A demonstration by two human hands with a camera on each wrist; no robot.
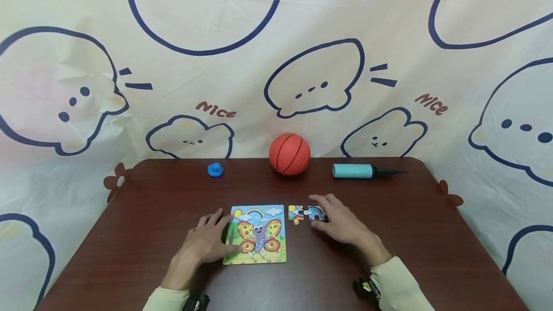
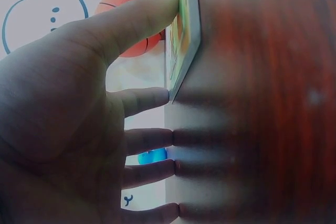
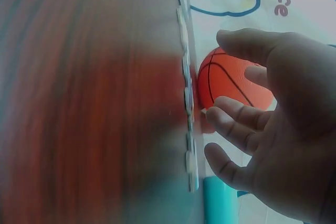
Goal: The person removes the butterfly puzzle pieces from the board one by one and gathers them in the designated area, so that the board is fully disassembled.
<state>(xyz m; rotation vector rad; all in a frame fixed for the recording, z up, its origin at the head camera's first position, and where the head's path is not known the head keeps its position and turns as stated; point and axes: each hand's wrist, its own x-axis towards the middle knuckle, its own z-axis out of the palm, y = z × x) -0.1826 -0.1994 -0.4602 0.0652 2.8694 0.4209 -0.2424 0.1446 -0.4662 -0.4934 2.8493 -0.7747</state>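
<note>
A square butterfly picture puzzle (image 1: 259,235) lies flat on the brown table. My left hand (image 1: 204,240) is at its left side, the thumb (image 2: 152,14) resting on the picture and the fingers spread straight, their tips on the table by the edge. To the right of the picture lie two jigsaw pieces, one with a sun (image 1: 294,211) and one with a rainbow (image 1: 317,213). Over the rainbow piece hovers my right hand (image 1: 345,222), fingers loosely bent. The right wrist view shows its fingertips apart from the jigsaw pieces (image 3: 187,98), holding nothing.
Along the table's back edge stand a small blue rubber duck (image 1: 215,170), an orange basketball (image 1: 289,154) and a turquoise hand pump (image 1: 352,171) with a black nozzle. A white cloth (image 1: 242,76) with cartoon bears hangs behind the table (image 1: 147,224).
</note>
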